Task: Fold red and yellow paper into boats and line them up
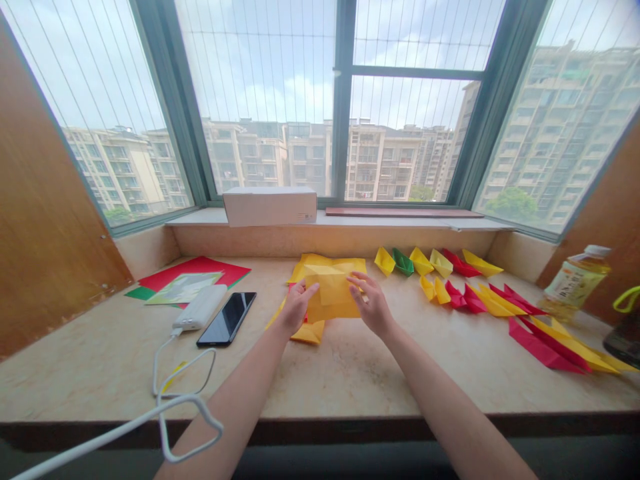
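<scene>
A yellow sheet of paper (334, 290), creased into a squarish shape with a paler middle, is held up above the ledge between my two hands. My left hand (296, 308) grips its left edge, thumb on the near face. At the right edge, my right hand (371, 303) pinches the paper with thumb and fingers. Behind it lie more yellow sheets (310, 260), partly covered. Below my left hand, a folded yellow paper piece (309, 333) rests on the ledge, with a bit of red showing beside it.
Folded paper boats (423, 261) in yellow, green and red stand in rows at the right, near a drink bottle (575, 280). At left lie a phone (227, 320), a white power bank (203, 308) with a cable, and red sheets (220, 270). A white box (270, 208) sits on the sill.
</scene>
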### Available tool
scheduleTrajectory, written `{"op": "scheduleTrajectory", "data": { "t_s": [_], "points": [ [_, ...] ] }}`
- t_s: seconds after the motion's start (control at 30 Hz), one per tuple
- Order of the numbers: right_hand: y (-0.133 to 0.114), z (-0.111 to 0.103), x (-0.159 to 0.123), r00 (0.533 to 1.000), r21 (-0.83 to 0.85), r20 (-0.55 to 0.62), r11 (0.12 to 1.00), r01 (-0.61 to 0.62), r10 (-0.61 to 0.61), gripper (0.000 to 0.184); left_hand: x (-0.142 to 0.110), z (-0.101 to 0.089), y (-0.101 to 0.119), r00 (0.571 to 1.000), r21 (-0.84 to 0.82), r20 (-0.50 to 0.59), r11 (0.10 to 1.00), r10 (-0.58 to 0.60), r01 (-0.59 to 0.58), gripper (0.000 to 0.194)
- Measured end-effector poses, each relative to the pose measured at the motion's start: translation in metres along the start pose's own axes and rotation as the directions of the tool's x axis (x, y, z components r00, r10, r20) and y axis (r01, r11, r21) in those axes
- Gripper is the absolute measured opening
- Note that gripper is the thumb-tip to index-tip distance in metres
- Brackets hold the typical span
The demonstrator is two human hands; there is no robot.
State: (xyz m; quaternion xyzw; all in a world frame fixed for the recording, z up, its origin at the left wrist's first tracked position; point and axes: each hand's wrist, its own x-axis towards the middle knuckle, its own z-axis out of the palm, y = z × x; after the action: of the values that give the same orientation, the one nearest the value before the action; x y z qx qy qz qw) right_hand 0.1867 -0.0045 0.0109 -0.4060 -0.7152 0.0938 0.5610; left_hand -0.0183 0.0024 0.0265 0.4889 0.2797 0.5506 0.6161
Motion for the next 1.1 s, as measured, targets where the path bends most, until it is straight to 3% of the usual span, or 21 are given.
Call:
{"op": "scheduleTrajectory", "data": {
  "t_s": [0.07, 0.13, 0.2, 0.27, 0.53, 0.8, 1.1],
  "points": [
    [0.007, 0.0, 0.004, 0.976, 0.148, -0.038, 0.967, -0.208, 0.216, 0.044, -0.002, 0.002, 0.0, 0.999, 0.002, 0.049, 1.0, -0.024, 0.024, 0.046],
    [0.011, -0.002, 0.006, 0.907, 0.31, 0.064, 0.855, -0.415, 0.417, 0.049, -0.005, 0.004, 0.0, 0.995, 0.01, 0.086, 0.999, -0.047, 0.046, 0.046],
    [0.012, -0.005, 0.007, 0.822, 0.397, 0.198, 0.723, -0.565, 0.533, 0.048, -0.006, 0.005, -0.001, 0.994, 0.027, 0.096, 0.998, -0.052, 0.05, 0.046],
    [0.012, -0.008, 0.007, 0.779, 0.439, 0.264, 0.648, -0.622, 0.569, 0.043, -0.005, 0.004, -0.001, 0.996, 0.046, 0.077, 0.998, -0.047, 0.044, 0.046],
    [0.007, -0.015, 0.008, 0.799, 0.471, 0.28, 0.649, -0.598, 0.533, 0.038, 0.007, -0.006, -0.009, 0.999, 0.158, -0.034, 0.987, -0.002, 0.008, 0.031],
    [0.005, -0.015, 0.009, 0.82, 0.482, 0.284, 0.666, -0.57, 0.497, 0.04, 0.01, -0.011, -0.013, 0.998, 0.142, -0.068, 0.99, 0.008, 0.002, 0.036],
    [0.004, -0.013, 0.011, 0.796, 0.503, 0.19, 0.639, -0.582, 0.575, 0.022, 0.01, -0.007, -0.008, 0.995, 0.137, -0.098, 0.99, 0.036, -0.022, 0.037]
  ]
}}
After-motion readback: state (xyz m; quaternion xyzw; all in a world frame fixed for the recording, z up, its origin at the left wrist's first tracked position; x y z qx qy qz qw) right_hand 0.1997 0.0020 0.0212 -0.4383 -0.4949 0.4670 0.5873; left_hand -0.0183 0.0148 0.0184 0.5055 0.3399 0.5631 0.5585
